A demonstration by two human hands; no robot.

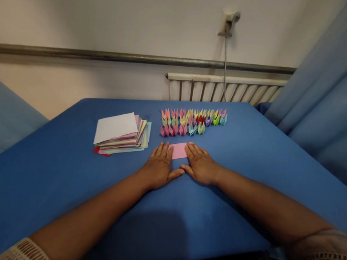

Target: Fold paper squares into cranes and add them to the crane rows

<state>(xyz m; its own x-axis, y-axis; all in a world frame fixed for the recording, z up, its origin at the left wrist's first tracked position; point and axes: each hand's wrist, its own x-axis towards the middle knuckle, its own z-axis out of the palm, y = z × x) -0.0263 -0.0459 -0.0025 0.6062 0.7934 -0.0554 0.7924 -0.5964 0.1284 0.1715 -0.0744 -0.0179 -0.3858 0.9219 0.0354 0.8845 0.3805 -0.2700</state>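
the folded pink paper [179, 150] lies partly hidden, both ends under fingers. the left hand [159, 167] and right hand [201, 165] lie flat on it, fingers straight, gripping nothing. just beyond are rows of small coloured paper folds [192, 121], their shape unclear. a stack of coloured sheets [118, 135] sits to the left. blue tabletop [250, 161]; radiator [223, 89] against the wall.

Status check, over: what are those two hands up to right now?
Left hand and right hand open, flat, palms down. Both press on a pink paper on the blue table. Paper stack to the left, rows of folded pieces behind, both apart from it.
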